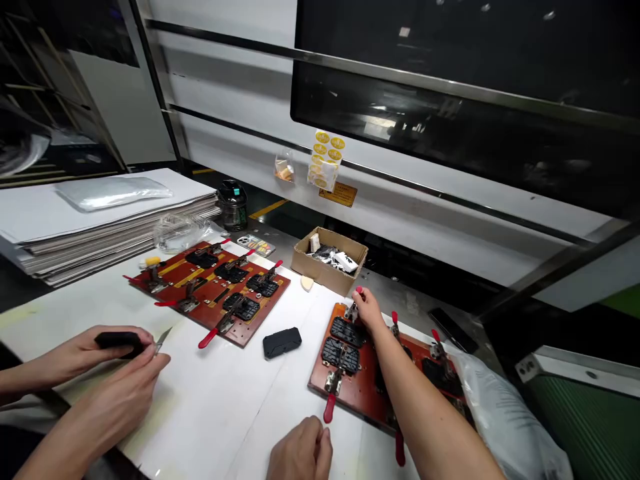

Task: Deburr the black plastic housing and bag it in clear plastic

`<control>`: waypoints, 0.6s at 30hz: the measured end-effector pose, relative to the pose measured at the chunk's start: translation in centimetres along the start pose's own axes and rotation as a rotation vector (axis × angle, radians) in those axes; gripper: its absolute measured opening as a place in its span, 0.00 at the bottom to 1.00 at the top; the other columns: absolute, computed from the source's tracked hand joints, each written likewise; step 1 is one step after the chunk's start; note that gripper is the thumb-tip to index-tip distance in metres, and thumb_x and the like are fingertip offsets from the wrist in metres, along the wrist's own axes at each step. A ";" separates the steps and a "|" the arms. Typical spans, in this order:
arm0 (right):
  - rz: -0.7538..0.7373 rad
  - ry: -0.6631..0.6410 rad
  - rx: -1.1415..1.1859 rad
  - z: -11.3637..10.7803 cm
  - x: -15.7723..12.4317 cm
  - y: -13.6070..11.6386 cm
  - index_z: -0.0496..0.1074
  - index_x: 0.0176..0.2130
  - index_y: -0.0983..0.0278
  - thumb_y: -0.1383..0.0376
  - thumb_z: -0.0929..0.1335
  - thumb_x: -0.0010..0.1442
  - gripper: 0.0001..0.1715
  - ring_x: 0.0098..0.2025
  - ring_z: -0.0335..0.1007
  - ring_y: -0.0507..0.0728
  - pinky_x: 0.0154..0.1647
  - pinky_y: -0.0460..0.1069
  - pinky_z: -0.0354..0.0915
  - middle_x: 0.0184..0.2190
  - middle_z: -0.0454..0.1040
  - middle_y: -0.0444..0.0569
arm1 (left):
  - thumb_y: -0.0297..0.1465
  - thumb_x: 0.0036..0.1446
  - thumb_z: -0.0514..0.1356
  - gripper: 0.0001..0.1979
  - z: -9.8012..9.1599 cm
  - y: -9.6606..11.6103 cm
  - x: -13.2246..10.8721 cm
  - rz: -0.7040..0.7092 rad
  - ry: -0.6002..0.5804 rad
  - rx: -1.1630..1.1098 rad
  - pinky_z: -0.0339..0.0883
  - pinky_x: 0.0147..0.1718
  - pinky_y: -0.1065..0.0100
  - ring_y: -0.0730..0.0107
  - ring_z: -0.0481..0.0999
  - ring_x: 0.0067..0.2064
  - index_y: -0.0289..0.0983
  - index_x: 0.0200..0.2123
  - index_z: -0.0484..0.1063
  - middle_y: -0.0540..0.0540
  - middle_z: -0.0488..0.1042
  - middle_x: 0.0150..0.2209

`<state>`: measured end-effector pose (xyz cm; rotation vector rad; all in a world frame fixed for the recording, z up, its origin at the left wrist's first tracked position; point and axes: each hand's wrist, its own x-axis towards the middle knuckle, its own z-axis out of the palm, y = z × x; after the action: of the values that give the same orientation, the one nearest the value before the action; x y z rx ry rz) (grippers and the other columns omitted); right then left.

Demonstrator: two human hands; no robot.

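My right hand (369,310) is closed on the red-tipped handle of a toggle clamp (352,311) at the far left corner of the right fixture board (320,379). Two black ribbed plastic parts lie on this side of that board: one black part (347,331) near the hand, another black part (341,355) under a second clamp with a red handle (329,408). My left hand (301,451) rests curled at the near table edge, close to that handle; the inside of its fingers is hidden. My right forearm covers the middle of the board.
At left, a co-worker's hands (107,373) hold a black case (120,341) and a thin blade. A second fixture board (273,303), a loose black case (283,343), a cardboard box (320,270) of small parts, a phone (454,330) and a plastic bag (510,413) lie around.
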<state>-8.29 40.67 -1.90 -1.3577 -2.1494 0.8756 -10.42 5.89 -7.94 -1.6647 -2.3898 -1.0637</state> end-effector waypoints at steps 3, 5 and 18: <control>-0.063 -0.057 0.039 -2.6 -0.7 0.0 0.73 0.55 0.65 0.50 0.64 0.75 0.23 0.48 0.77 0.58 0.51 0.57 0.74 0.50 0.78 0.52 | 0.29 0.69 0.53 0.13 0.3 -0.2 -0.1 -0.007 -0.011 -0.028 0.59 0.24 0.69 0.72 0.71 0.23 0.42 0.30 0.64 0.54 0.72 0.24; -0.082 -0.095 0.009 -4.3 -1.6 0.3 0.73 0.54 0.65 0.50 0.64 0.75 0.23 0.48 0.76 0.58 0.51 0.57 0.73 0.49 0.78 0.52 | 0.29 0.70 0.53 0.12 0.4 -0.2 -0.2 -0.023 -0.026 -0.049 0.59 0.25 0.69 0.72 0.71 0.23 0.42 0.30 0.64 0.55 0.72 0.24; -0.202 -0.189 -0.195 -6.7 -13.4 -4.2 0.73 0.32 0.63 0.67 0.70 0.63 0.06 0.43 0.73 0.59 0.48 0.52 0.63 0.36 0.78 0.49 | 0.36 0.68 0.53 0.15 -1.1 0.3 0.7 -0.193 -0.088 -0.276 0.56 0.27 0.68 0.69 0.66 0.23 0.41 0.28 0.65 0.53 0.69 0.23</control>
<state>-0.90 28.99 5.30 -1.1566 -2.5228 0.7573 -10.85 5.93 -6.69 -1.6102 -2.6035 -1.4384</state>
